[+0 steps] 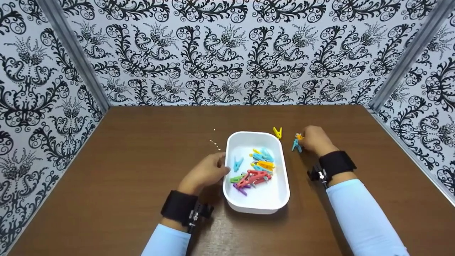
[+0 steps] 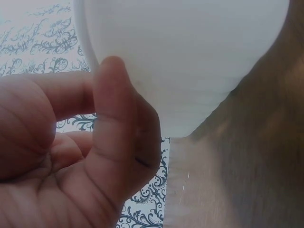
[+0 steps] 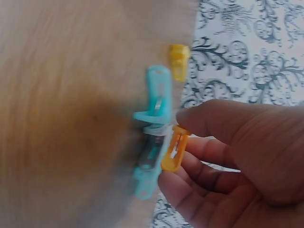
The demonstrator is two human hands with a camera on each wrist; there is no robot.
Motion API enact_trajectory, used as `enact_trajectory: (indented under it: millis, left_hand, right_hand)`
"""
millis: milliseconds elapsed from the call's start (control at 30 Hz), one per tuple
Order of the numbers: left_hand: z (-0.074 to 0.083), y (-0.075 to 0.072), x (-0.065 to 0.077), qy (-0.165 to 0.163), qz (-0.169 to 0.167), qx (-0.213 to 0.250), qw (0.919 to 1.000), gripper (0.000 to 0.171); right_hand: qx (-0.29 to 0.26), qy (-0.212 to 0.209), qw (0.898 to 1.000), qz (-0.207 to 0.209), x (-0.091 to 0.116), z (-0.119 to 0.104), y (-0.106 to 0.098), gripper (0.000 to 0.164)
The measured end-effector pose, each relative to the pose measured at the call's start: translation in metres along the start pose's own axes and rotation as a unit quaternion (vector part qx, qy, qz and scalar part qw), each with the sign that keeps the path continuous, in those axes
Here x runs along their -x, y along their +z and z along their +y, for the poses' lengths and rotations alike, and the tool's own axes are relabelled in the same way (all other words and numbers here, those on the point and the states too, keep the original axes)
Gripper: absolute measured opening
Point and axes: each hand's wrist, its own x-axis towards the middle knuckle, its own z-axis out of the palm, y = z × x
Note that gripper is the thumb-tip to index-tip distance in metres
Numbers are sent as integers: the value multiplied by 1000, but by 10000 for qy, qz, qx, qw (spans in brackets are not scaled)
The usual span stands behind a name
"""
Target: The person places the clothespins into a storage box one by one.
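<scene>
My left hand (image 1: 208, 170) grips the left rim of a white plastic tub (image 1: 256, 207), thumb over the edge; the tub's wall (image 2: 190, 61) fills much of the left wrist view. Inside lie red clothespins (image 1: 254, 177), a blue clothespin (image 1: 237, 164), and several orange, green and purple ones. To the right of the tub, my right hand (image 1: 317, 139) pinches an orange clothespin (image 3: 174, 149) between thumb and fingers. Right beside it are blue clothespins (image 3: 159, 95), one of them upper and one lower in the right wrist view.
A yellow clothespin (image 1: 278, 132) lies on the brown table (image 1: 160, 142) just off the tub's far right corner. Small pale marks (image 1: 214, 143) show left of the tub. Black-and-white patterned walls (image 1: 227, 53) stand behind and at both sides.
</scene>
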Motion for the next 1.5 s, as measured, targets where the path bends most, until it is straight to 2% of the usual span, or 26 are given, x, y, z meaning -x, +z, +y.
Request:
enact_trajectory:
  millis: [200, 367, 667, 1033, 1267, 1500]
  left_hand:
    - [0, -1, 1, 50, 82, -122, 9999, 48]
    - [0, -2, 2, 118, 92, -103, 9998, 51]
    - [0, -1, 1, 20, 113, -108, 9999, 51]
    - [2, 1, 1, -27, 91, -78, 9999, 47]
    - [-1, 1, 1, 73, 86, -132, 9998, 46]
    - [-1, 1, 0, 205, 62, -50, 9998, 43]
  right_hand:
    - [-125, -46, 9998, -130, 11, -8, -6, 21]
    - [-180, -275, 9991, -272, 22, -14, -10, 18]
    - [-343, -489, 9971, -474, 49, -30, -21, 22]
    - [-615, -945, 9935, -146, 70, -45, -36, 20]
    - [-675, -1397, 9879, 8, 79, -58, -34, 20]
    - [-549, -1688, 9841, 98, 80, -76, -28, 12]
